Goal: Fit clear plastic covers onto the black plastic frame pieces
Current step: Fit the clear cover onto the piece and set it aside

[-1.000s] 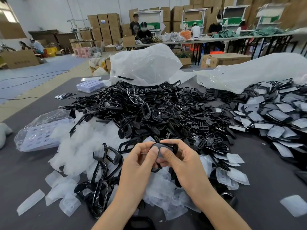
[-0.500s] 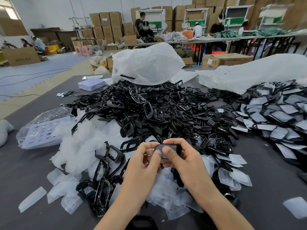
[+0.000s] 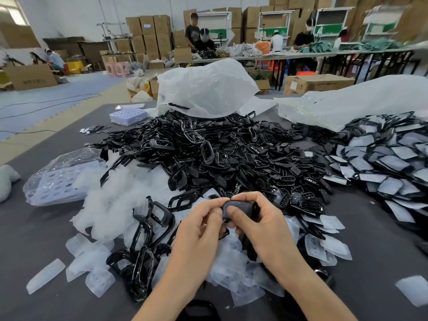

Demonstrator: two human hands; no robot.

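Note:
Both hands hold one small black frame piece with a clear cover over it, just above the table's near middle. My left hand pinches its left end with thumb and fingertips. My right hand curls round its right side, thumb pressing on the front face. Loose clear covers lie under my hands and to the left. A big heap of black frame pieces fills the table's middle.
Covered black pieces are piled at the right. Larger black frames lie left of my hands. A bagged lilac tray sits at the left, another tray far back. White plastic bags stand behind the heap.
The piece has turned a little in my hands and my left fingers have shifted to its left end. The view has drifted slightly to the right.

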